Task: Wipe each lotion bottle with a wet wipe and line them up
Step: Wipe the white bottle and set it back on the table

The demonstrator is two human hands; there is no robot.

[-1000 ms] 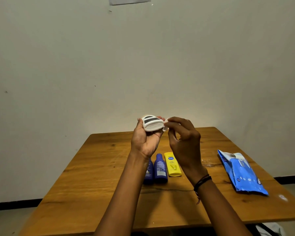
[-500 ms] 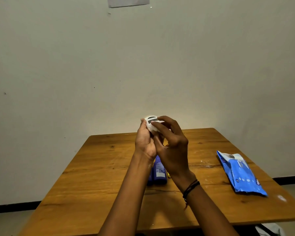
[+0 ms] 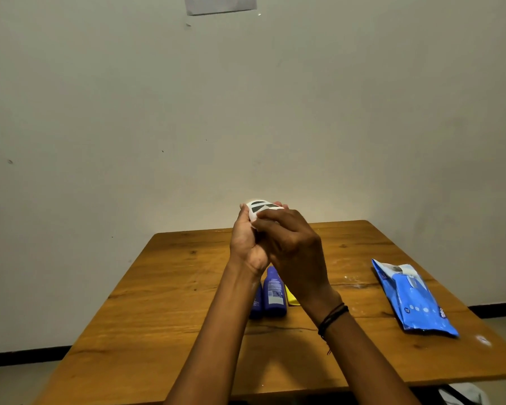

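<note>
One wooden table [image 3: 173, 302] against pale wall [image 3: 100, 112]

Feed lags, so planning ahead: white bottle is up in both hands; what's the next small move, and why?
Probably draw the right hand down the side of the white bottle to wipe it. The left hand grips the bottle above the table and the right hand curls over it; two blue bottles and a yellow bottle lie in a row below.

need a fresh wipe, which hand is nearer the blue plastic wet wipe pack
Right. The right hand is raised left of the blue plastic wet wipe pack; the left hand, gripping the white plastic bottle, is farther left.
</note>
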